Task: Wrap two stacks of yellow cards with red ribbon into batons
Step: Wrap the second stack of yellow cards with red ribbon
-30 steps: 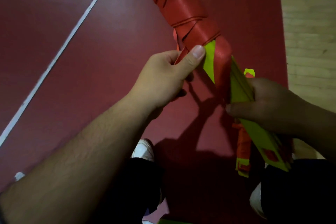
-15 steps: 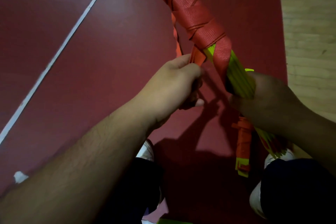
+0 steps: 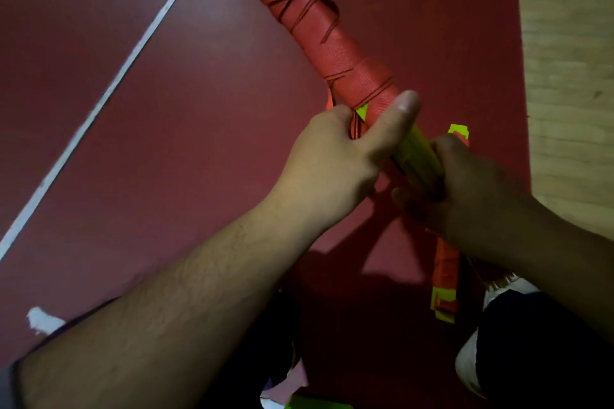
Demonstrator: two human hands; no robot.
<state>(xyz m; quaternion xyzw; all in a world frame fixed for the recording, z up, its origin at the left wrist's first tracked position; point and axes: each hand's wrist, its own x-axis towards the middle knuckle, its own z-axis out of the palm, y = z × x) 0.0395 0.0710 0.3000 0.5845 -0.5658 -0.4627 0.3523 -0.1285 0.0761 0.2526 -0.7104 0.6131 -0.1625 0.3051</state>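
A long stack of yellow cards [image 3: 417, 156] runs diagonally from the top centre down to my right hand. Its upper part is wound in red ribbon [image 3: 332, 46]. My left hand [image 3: 345, 156] grips the stack at the edge of the wrapping, thumb laid along the ribbon, fingers curled round a loose ribbon strand. My right hand [image 3: 471, 189] grips the bare yellow part just below. A second, shorter red-wrapped stack [image 3: 445, 279] with yellow ends lies on the floor under my right hand.
I am above a dark red floor mat [image 3: 199, 143] with a white line [image 3: 109, 90] across it. Pale wooden flooring [image 3: 571, 76] borders the mat on the right. My white shoes [image 3: 471, 365] and dark trousers fill the bottom of the view.
My left hand came up from beside the stack and now clasps it with the thumb on the ribbon. The ribbon wrapping has reached further down the yellow cards, toward my right hand.
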